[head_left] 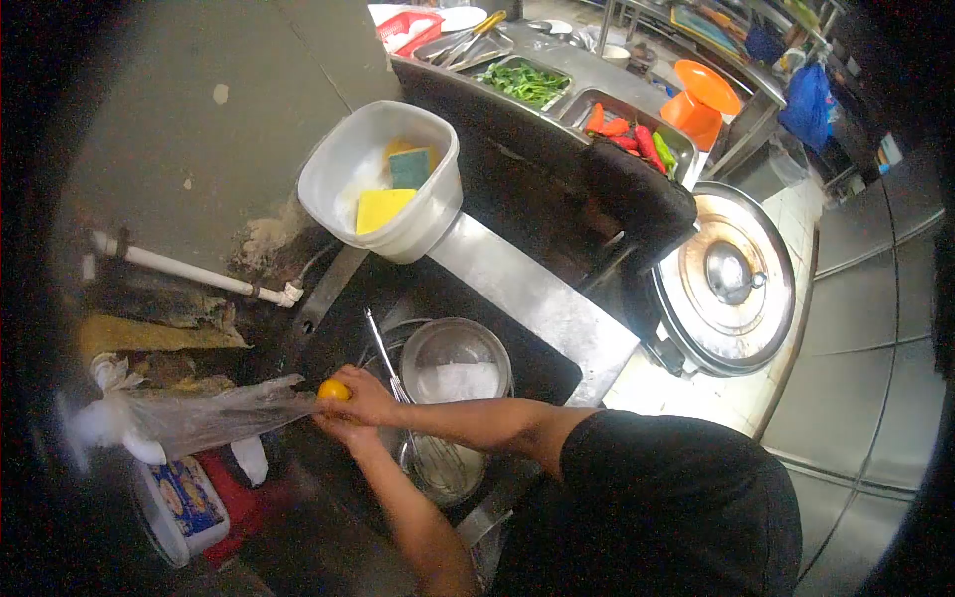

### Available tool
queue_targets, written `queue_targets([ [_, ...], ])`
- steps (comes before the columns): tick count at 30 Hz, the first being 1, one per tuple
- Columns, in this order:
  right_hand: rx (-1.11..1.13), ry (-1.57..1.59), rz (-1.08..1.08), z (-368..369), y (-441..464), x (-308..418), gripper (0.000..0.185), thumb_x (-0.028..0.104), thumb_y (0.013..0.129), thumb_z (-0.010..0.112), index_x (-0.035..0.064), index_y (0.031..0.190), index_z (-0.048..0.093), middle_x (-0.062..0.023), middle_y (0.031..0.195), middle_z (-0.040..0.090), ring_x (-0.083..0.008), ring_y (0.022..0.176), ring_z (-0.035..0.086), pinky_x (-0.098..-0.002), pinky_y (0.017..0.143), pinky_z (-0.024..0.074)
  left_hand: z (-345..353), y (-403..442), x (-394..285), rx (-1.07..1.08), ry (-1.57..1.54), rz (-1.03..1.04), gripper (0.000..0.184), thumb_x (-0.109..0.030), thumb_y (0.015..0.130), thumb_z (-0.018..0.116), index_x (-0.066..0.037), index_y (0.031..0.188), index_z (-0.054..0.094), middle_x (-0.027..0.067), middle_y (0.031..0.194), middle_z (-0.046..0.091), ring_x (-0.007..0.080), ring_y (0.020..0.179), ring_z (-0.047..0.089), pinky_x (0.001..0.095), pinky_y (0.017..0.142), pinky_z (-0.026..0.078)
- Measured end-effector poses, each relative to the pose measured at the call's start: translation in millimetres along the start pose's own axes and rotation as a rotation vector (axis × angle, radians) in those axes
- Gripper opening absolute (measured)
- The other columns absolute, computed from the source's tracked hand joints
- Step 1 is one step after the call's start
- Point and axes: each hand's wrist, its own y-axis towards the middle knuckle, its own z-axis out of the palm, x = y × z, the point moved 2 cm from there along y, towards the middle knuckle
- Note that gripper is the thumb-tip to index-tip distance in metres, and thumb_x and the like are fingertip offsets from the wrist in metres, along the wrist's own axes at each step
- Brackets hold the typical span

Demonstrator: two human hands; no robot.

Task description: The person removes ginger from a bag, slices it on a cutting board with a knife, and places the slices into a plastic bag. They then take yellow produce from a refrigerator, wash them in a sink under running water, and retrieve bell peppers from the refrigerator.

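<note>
In the middle of the head view my hands are close together over a dark sink (542,373). My right hand (368,398) is closed around a small round yellow-orange fruit (334,389), whose kind I cannot make out. Just below it, my left hand (345,428) is closed at the gathered end of a clear plastic bag (219,413), which stretches off to the left. Behind the right forearm lies a whisk (381,343), its wire end in a bowl (453,478). A round metal pot (453,343) stands beside it, with something pale inside.
A white tub (438,214) with sponges (383,209) stands on the sink's rim. To the right is a large lidded cooker (696,328). Trays of greens (525,82) and peppers (647,147) line the counter. A white container (214,532) is at lower left, near a wall pipe (189,269).
</note>
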Motion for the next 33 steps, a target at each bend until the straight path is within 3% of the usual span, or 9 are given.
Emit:
queue_targets([
  [5,0.055,0.192,0.268,-1,-2,6,0.054,0.057,0.081,0.056,0.0077,0.103,0.061,-0.0152,0.094,0.062,-0.0349,0.086,0.059,-0.042,0.079,0.0467,49,-12,15,-0.663,0.276,0.25,0.043,-0.04,0.091,0.045,-0.009,0.121,0.048,0.013,0.118,0.052,0.027,0.111,0.052,0.0429,0.095,0.042],
  [9,0.127,0.812,0.305,5,-9,-4,0.043,0.046,0.086,0.058,0.0082,0.106,0.055,-0.0035,0.092,0.058,-0.0144,0.084,0.055,-0.0294,0.076,0.0452,-20,-6,4,-0.641,0.385,0.165,0.048,-0.047,0.09,0.046,-0.012,0.123,0.048,0.0107,0.116,0.055,0.026,0.106,0.056,0.0401,0.095,0.043],
  [13,0.008,0.606,0.316,12,12,-51,0.042,0.046,0.086,0.058,0.0088,0.105,0.053,-0.0027,0.091,0.057,-0.0132,0.082,0.055,-0.0276,0.074,0.0453,65,-3,19,-0.749,0.837,0.34,0.05,-0.049,0.091,0.044,-0.009,0.121,0.05,0.0102,0.115,0.056,0.0269,0.104,0.057,0.0408,0.095,0.043],
  [16,-0.026,0.598,0.224,1,-14,-15,0.04,0.044,0.085,0.061,0.0088,0.102,0.054,-0.0036,0.09,0.059,-0.0148,0.082,0.057,-0.029,0.071,0.0464,-2,3,8,-0.479,0.31,-0.016,0.05,-0.046,0.09,0.048,-0.009,0.123,0.045,0.0116,0.12,0.051,0.0257,0.109,0.053,0.04,0.091,0.044],
  [19,0.048,0.324,0.385,-4,-10,-19,0.043,0.045,0.082,0.063,0.0079,0.102,0.055,-0.0051,0.089,0.06,-0.0159,0.082,0.058,-0.03,0.072,0.047,8,-10,20,-0.581,0.311,0.037,0.053,-0.045,0.09,0.049,-0.008,0.127,0.039,0.0122,0.123,0.049,0.0271,0.11,0.052,0.0422,0.092,0.044],
  [20,0.089,0.227,0.388,-6,-9,-23,0.058,0.061,0.078,0.057,0.0102,0.106,0.059,-0.0146,0.099,0.063,-0.0303,0.093,0.06,-0.0406,0.082,0.0467,16,-17,24,-0.624,0.4,0.079,0.054,-0.044,0.09,0.049,-0.008,0.128,0.039,0.0126,0.124,0.047,0.0275,0.111,0.052,0.0423,0.092,0.044],
  [23,0.17,0.024,0.307,-46,-38,12,0.058,0.06,0.077,0.06,0.0097,0.106,0.059,-0.013,0.099,0.064,-0.0277,0.093,0.061,-0.0387,0.081,0.0476,53,-50,42,-0.765,0.671,0.207,0.056,-0.044,0.09,0.051,-0.007,0.129,0.036,0.0135,0.129,0.043,0.0288,0.113,0.049,0.0424,0.093,0.042],
  [27,0.144,0.428,0.32,-130,-70,60,0.05,0.046,0.079,0.067,0.0095,0.111,0.057,-0.0119,0.101,0.063,-0.022,0.094,0.06,-0.0348,0.081,0.0483,129,-56,77,-0.625,0.992,0.311,0.052,-0.036,0.09,0.055,-0.006,0.129,0.037,0.014,0.128,0.043,0.0261,0.114,0.047,0.0392,0.094,0.041],
  [33,-0.359,-0.026,-0.326,-361,-87,154,0.054,0.03,0.071,0.076,0.0031,0.113,0.055,-0.0138,0.11,0.055,-0.0264,0.102,0.055,-0.0357,0.091,0.0441,330,0,154,0.021,1.359,0.625,0.055,-0.01,0.08,0.069,-0.003,0.128,0.042,0.0138,0.127,0.046,0.0237,0.114,0.048,0.0351,0.095,0.04],
])
